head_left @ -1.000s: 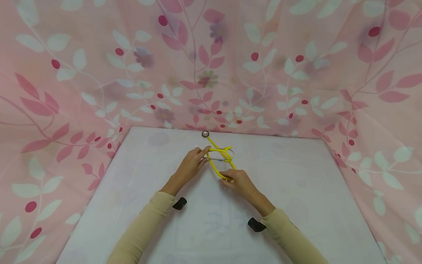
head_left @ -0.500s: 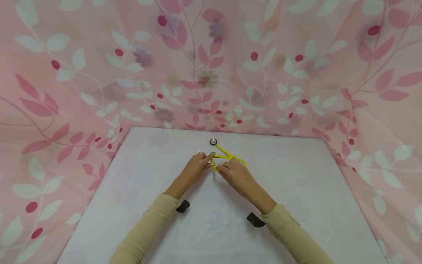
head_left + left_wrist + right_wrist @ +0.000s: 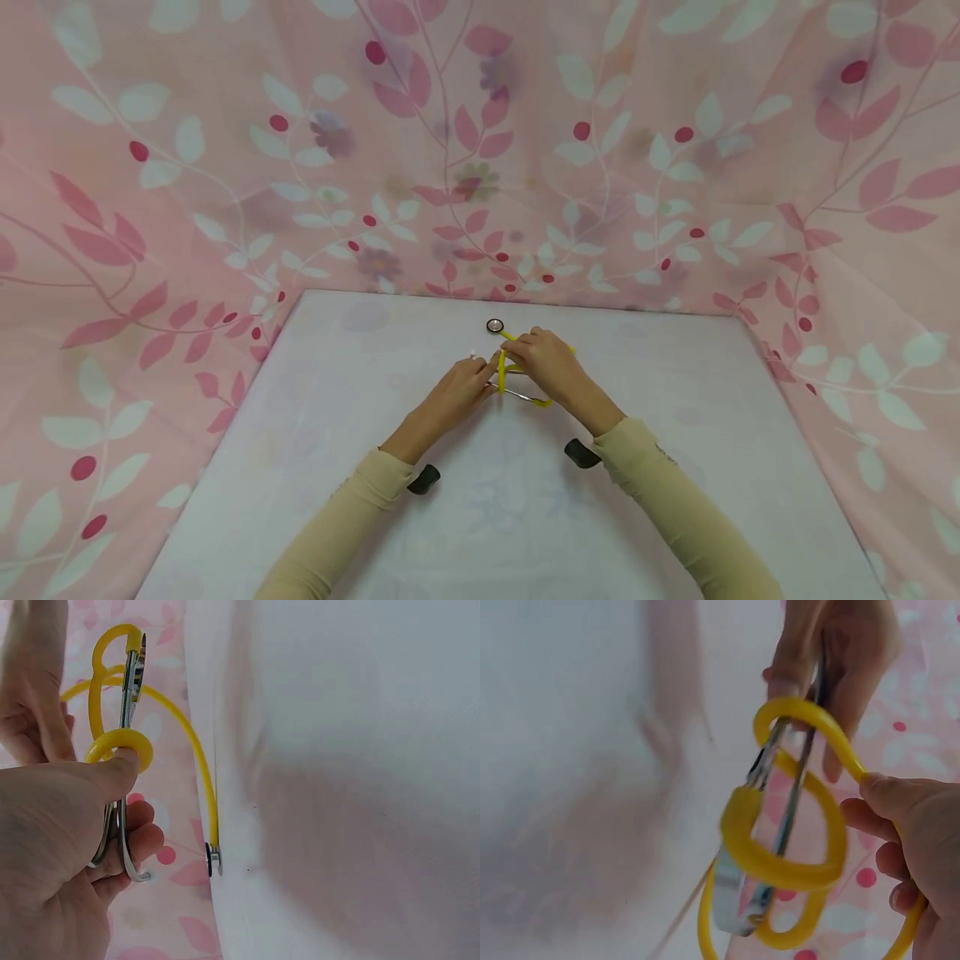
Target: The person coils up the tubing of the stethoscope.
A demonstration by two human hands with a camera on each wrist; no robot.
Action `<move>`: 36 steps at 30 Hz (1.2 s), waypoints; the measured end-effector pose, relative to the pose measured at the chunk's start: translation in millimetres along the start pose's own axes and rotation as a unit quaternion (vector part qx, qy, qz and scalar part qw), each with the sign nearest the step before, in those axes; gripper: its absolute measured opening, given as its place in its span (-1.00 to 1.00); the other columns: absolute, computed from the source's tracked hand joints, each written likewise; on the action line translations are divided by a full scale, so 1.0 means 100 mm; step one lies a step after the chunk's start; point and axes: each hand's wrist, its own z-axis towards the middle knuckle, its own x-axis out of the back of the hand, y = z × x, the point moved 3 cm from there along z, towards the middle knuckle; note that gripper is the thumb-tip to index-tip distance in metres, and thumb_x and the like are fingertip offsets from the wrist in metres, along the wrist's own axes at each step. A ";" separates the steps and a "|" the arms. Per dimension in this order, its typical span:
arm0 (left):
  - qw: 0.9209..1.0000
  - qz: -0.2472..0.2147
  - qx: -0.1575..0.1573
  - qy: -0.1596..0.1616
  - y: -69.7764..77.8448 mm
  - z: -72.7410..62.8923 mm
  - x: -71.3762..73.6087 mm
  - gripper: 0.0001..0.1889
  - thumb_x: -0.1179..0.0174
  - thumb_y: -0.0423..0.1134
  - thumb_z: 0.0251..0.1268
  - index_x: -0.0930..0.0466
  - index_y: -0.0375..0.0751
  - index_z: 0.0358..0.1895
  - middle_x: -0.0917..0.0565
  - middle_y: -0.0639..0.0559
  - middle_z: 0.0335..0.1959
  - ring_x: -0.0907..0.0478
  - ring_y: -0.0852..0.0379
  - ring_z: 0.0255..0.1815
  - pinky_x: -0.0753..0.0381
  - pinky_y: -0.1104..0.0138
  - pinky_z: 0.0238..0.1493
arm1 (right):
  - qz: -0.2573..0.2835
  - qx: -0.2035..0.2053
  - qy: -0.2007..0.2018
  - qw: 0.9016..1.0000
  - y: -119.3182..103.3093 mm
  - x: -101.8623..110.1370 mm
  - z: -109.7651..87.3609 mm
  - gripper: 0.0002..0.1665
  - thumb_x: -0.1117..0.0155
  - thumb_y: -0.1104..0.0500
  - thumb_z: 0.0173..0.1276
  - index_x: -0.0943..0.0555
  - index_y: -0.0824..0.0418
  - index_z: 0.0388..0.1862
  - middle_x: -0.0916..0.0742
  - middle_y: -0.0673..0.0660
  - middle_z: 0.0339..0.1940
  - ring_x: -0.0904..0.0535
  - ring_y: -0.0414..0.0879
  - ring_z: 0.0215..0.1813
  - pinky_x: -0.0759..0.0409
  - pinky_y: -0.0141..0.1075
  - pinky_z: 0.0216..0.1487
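Observation:
A stethoscope with yellow tubing [image 3: 502, 377] is held above the table by both hands. My left hand [image 3: 454, 398] grips its metal ear tubes [image 3: 122, 825], thumb on one side and fingers curled on the other. A turn of the tubing crosses around the ear tubes at the left thumb, as the left wrist view shows. My right hand [image 3: 552, 364] pinches the tubing between thumb and fingers, just beyond that turn. More yellow loops [image 3: 780, 870] hang around the metal spring in the right wrist view. The round chest piece [image 3: 495, 326] dangles at the tubing's end, toward the table's back.
A white-covered table [image 3: 480, 517] lies beneath the hands. Pink leaf-patterned cloth [image 3: 480, 142] stands behind it and along both sides. A black wrist-worn piece shows under each forearm, at the left [image 3: 424, 480] and the right [image 3: 582, 453].
My right hand has swung from the near side up to the far side, carrying the tubing over the ear tubes beside the left fingers. The left hand and chest piece have shifted right and nearer.

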 end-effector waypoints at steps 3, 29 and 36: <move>1.000 0.008 -0.014 0.007 0.02 0.00 0.04 -0.37 -0.26 -0.17 0.33 -0.34 -0.34 0.40 -0.56 -0.04 -0.33 -0.45 0.09 -0.35 -0.56 0.21 0.03 | 0.021 -0.021 -0.015 0.999 0.09 -0.06 0.02 -0.78 -0.38 0.17 0.30 -0.76 0.17 -0.09 -0.82 0.06 -0.26 -0.59 -0.06 -0.32 -0.57 -0.29 -0.27; 0.992 -0.103 -0.075 0.022 -0.06 -0.05 0.20 -0.38 -0.30 -0.10 0.27 -0.41 -0.12 0.39 -0.62 0.04 -0.18 -0.44 0.18 -0.21 -0.48 0.30 -0.05 | 0.327 -0.105 -0.019 0.939 0.58 -0.32 -0.21 -0.71 -0.42 0.14 0.25 -0.77 0.21 -0.07 -0.82 0.07 -0.26 -0.64 -0.21 -0.33 -0.63 -0.43 -0.27; 0.990 -0.113 -0.061 0.063 -0.08 0.00 0.26 -0.32 -0.34 -0.12 0.23 -0.37 -0.09 0.43 -0.61 0.00 -0.20 -0.47 0.14 -0.18 -0.49 0.21 0.14 | 0.437 -0.114 0.029 0.892 0.47 -0.52 -0.33 -0.72 -0.26 0.34 0.35 -0.69 0.38 0.01 -0.77 0.38 -0.26 -0.68 0.08 -0.39 -0.68 -0.34 -0.31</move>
